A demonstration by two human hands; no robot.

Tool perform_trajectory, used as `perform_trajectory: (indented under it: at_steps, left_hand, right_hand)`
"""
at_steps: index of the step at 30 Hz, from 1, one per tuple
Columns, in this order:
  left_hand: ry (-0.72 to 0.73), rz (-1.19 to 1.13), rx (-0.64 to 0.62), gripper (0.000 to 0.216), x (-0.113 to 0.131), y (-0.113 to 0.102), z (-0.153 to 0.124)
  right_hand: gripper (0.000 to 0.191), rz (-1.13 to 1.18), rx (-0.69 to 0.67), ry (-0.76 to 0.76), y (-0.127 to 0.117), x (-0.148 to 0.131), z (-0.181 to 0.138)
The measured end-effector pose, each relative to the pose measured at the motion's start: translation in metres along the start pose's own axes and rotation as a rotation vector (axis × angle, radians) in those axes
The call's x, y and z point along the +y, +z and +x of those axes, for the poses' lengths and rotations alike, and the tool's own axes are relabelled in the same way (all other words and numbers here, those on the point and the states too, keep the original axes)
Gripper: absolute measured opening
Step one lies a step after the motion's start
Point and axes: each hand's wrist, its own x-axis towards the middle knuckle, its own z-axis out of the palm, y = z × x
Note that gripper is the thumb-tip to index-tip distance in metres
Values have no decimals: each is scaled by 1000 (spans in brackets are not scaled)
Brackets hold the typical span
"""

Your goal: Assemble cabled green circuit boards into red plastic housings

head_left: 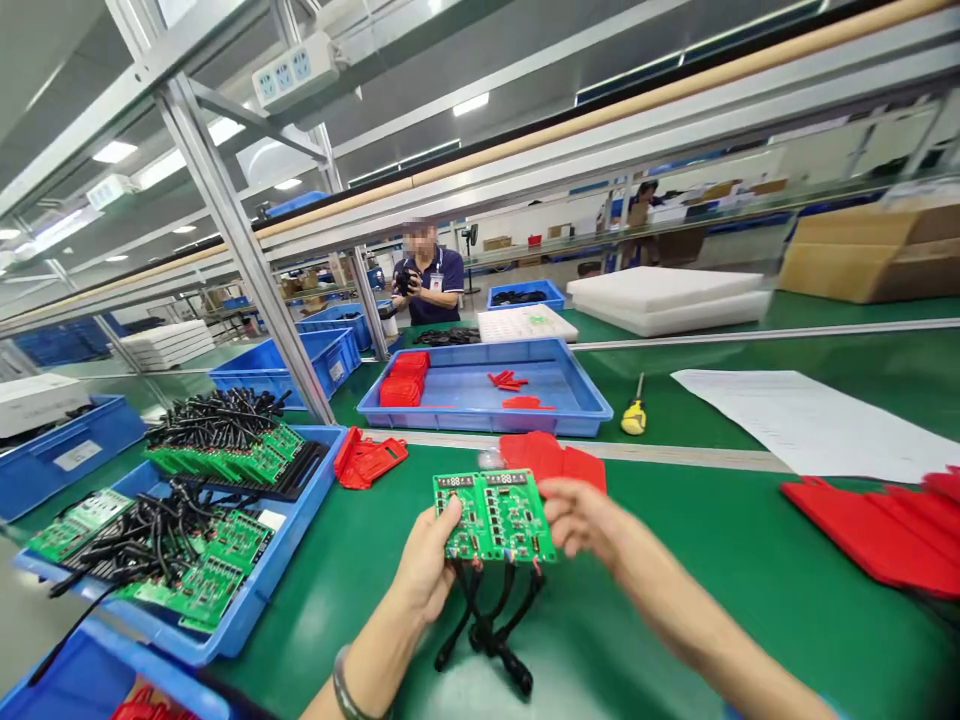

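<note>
Circuit boards (491, 520): a green pair, side by side, held up over the green counter (337, 580) near the middle of the work; each has a small display along its top edge
Left hand (427, 565): pinching the boards at their left edge, thumb pressed on the face, the other fingers mostly hidden beneath; a dark band (352, 690) circles the wrist
Right hand (585, 520): fingers loosely curled right beside the boards' right edge; from where I stand I cannot tell whether they touch it
Black cables (491, 635): hanging from the boards' lower edge, gathered into one bunch below
Red pieces (551, 455): lying just beyond the boards; a red cover (367, 458) with cut-outs sits apart, to the left
Blue tray (487, 425): farther back; a stack of red plates (405, 380) fills its left end, a few thin red strips (508, 382) lie toward the middle
Screwdriver (634, 415): yellow and black handle, just right of the tray, shaft pointing away
Paper (825, 410): spread flat at the right; red sheets (885, 530) lie nearer, by its lower edge
Blue bin (279, 555): at the left, loaded with more green boards and black leads
Co-worker (435, 280): standing across the way in a dark shirt with a badge, both hands around something dark, too small to make out
</note>
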Motion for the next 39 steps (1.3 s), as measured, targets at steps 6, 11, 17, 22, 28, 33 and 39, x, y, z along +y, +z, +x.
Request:
perform_trajectory:
  at_steps: [6, 11, 17, 22, 28, 33, 39]
  left_hand:
    - [-70, -105, -7, 38, -19, -3, -15]
    - [-161, -59, 74, 42, -26, -15, -11]
    - [20, 917, 42, 43, 27, -80, 5]
    - [105, 1416, 276, 25, 67, -122, 34]
    - [275, 1625, 328, 69, 75, -109, 101]
    - [285, 1475, 306, 85, 68, -90, 121]
    - [275, 971, 132, 73, 27, -31, 91]
  right_hand:
    - [52, 243, -167, 194, 48, 41, -18]
    - [42, 829, -122, 483, 64, 54, -27]
    - [41, 984, -6, 682, 37, 60, -16]
    - [45, 992, 61, 625, 18, 64, -9]
    - [33, 934, 51, 499, 5, 50, -10]
    - [40, 715, 48, 413, -10, 30, -13]
    - [63, 130, -30, 247, -22, 22, -12]
